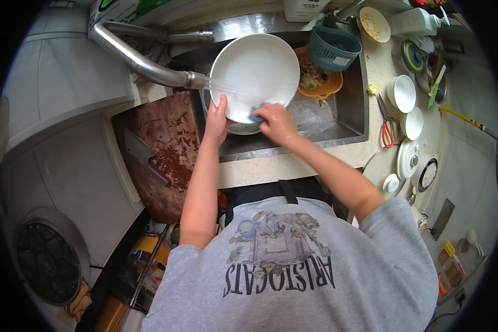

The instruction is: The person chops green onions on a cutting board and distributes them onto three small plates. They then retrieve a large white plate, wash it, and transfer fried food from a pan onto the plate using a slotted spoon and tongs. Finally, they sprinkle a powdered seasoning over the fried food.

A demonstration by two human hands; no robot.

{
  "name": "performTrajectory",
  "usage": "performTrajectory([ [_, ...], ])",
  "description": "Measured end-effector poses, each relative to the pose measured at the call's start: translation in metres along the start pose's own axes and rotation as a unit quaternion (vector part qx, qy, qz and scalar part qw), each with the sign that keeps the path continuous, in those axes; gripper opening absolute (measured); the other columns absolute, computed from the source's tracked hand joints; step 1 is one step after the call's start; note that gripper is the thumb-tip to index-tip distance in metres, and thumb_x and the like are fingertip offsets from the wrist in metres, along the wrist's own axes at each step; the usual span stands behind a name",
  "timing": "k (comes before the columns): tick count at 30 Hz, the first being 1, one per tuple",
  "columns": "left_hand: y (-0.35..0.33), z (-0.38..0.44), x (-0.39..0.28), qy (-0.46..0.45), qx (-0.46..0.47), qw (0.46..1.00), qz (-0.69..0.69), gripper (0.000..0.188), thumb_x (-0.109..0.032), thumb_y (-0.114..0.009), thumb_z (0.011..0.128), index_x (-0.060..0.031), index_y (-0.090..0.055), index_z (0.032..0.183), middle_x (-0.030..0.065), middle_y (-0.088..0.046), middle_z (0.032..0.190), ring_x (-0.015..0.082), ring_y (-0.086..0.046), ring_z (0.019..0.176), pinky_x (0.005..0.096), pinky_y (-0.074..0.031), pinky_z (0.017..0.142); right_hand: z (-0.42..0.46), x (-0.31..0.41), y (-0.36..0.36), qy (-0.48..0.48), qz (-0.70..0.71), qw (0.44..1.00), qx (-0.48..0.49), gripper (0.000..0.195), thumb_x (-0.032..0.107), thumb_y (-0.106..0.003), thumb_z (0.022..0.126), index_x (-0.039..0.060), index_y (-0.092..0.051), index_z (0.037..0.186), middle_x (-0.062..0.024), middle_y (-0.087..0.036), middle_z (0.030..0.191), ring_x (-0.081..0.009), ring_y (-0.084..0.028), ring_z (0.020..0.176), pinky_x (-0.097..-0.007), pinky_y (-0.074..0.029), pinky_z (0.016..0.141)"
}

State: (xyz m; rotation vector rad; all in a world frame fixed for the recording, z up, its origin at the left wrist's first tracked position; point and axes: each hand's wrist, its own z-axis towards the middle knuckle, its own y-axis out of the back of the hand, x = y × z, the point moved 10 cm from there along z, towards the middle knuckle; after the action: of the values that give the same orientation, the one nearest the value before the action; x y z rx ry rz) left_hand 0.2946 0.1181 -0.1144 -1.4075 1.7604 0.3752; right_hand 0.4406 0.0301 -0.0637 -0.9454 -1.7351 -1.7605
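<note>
My left hand [217,120] grips the lower left rim of a large white plate [259,70], thumb on its face. The plate is tilted over a steel sink [352,120]. Water sprays onto it from a metal faucet [157,66] at the left. My right hand [277,122] presses a bluish scrubbing cloth or sponge [256,115] against the plate's lower rim; the fingers partly hide it. Part of a round metal vessel [244,129] shows beneath the plate.
Right of the plate are an orange basket [323,88] with food scraps and a teal basket [335,47]. The right counter holds white bowls [401,93], red-handled scissors [386,128] and a white lid [407,158]. A cleaver [139,147] lies on a stained cutting board [166,124] at the left.
</note>
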Motion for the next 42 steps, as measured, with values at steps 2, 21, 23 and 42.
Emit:
performTrajectory([
  [2,-0.004,0.002,-0.003,-0.009,0.008,0.998,0.054,0.057,-0.042,-0.049,0.108,-0.0095,-0.035,0.152,0.0124,-0.056,0.136,0.0230,-0.064,0.115,0.0404,-0.060,0.086,-0.001,-0.039,0.028,0.023,-0.105,0.994,0.002,0.021,0.004,-0.067,0.075,0.0123,-0.069,0.094,-0.0099,-0.064,0.094,-0.0344,-0.060,0.091,-0.0458,-0.052,0.082],
  [21,-0.025,0.044,0.078,0.112,0.143,0.945,-0.270,0.051,0.005,-0.061,0.090,0.0077,-0.049,0.139,0.0208,-0.061,0.134,0.0343,-0.063,0.121,0.0470,-0.051,0.108,0.064,-0.008,0.264,0.064,-0.158,0.935,-0.310,0.034,0.012,-0.071,0.088,0.0119,-0.070,0.122,-0.0104,-0.065,0.120,-0.0285,-0.064,0.108,-0.0388,-0.053,0.091],
  [23,-0.047,0.041,0.086,0.129,0.175,0.936,-0.277,0.052,0.003,-0.063,0.089,0.0086,-0.049,0.139,0.0221,-0.059,0.136,0.0356,-0.061,0.124,0.0491,-0.050,0.109,0.047,-0.011,0.254,0.002,-0.003,0.955,-0.297,0.034,0.016,-0.072,0.092,0.0105,-0.069,0.126,-0.0105,-0.065,0.124,-0.0244,-0.065,0.111,-0.0358,-0.055,0.087],
  [42,0.021,0.109,-0.058,-0.024,0.001,0.968,-0.249,0.009,-0.020,-0.059,0.100,-0.0110,-0.060,0.099,0.0194,-0.066,0.133,0.0308,-0.064,0.120,0.0423,-0.052,0.102,-0.053,-0.026,0.155,-0.200,0.076,0.962,-0.169,0.038,0.002,-0.054,0.092,0.0010,-0.057,0.130,-0.0239,-0.068,0.112,-0.0425,-0.066,0.105,-0.0427,-0.051,0.090],
])
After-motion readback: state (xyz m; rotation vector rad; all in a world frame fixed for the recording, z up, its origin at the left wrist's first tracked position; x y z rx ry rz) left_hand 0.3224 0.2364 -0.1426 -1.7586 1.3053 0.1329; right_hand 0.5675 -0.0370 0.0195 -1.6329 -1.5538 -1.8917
